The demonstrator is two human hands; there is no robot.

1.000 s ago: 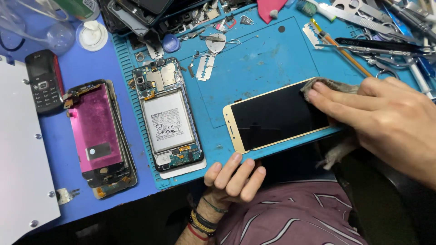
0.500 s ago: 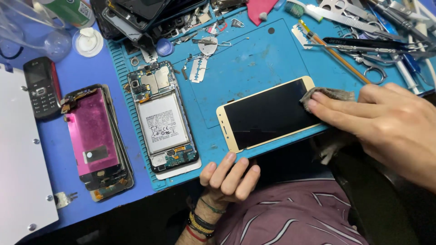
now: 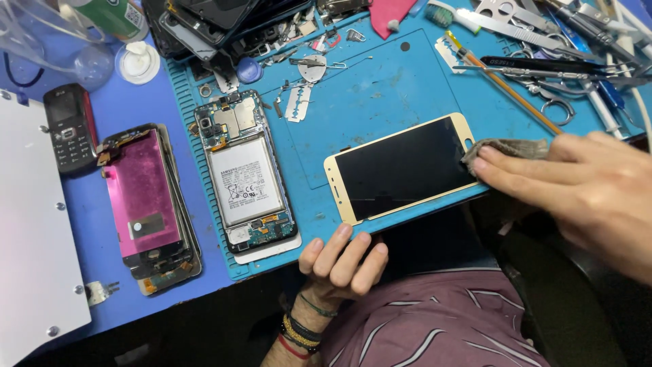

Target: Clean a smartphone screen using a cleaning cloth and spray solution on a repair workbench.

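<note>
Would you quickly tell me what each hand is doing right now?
Left hand: holds nothing, fingers resting on mat edge.
Right hand: pressing grey cloth onto gold-framed screen.

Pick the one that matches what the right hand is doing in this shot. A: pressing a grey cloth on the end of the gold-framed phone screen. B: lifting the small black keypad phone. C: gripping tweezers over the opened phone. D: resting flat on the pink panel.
A: the right hand has its fingers on a grey cloth at the right end of the gold-framed phone screen, which lies on the blue mat.

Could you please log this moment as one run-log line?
right hand: presses cloth on gold-framed screen | left hand: at mat edge
</note>
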